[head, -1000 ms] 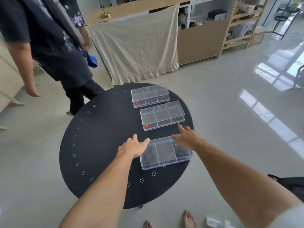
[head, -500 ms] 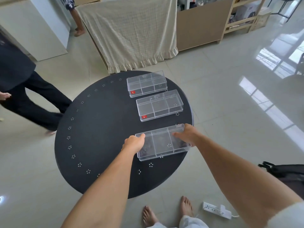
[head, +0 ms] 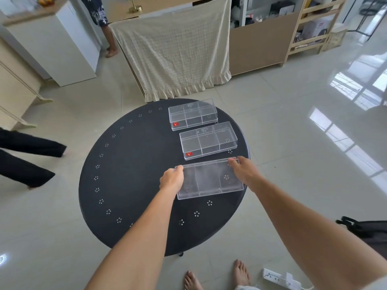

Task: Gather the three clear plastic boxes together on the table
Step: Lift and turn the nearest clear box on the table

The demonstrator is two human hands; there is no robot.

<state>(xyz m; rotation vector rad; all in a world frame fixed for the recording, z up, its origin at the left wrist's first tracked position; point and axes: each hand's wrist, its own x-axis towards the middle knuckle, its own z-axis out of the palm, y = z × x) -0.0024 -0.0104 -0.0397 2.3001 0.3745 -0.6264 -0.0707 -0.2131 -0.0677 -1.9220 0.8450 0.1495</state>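
Three clear plastic boxes lie in a row on the right half of the round black table (head: 129, 181). The far box (head: 192, 114) and the middle box (head: 208, 140) each carry a small red sticker. The near box (head: 209, 178) sits just behind the middle one's front edge, its far side tilted up slightly. My left hand (head: 172, 180) grips its left end. My right hand (head: 244, 171) holds its right end, fingers on the far right corner.
A cream cloth (head: 173, 55) hangs over furniture behind the table. Wooden shelves (head: 314, 30) stand at the back right. A person's dark trouser legs (head: 27, 160) are at the left. A white power strip (head: 280, 278) and a black bag (head: 368, 229) lie near my feet.
Both hands closed on the ends of the near box and moved it toward the middle box. The person at the left walked further left. My view shifted.
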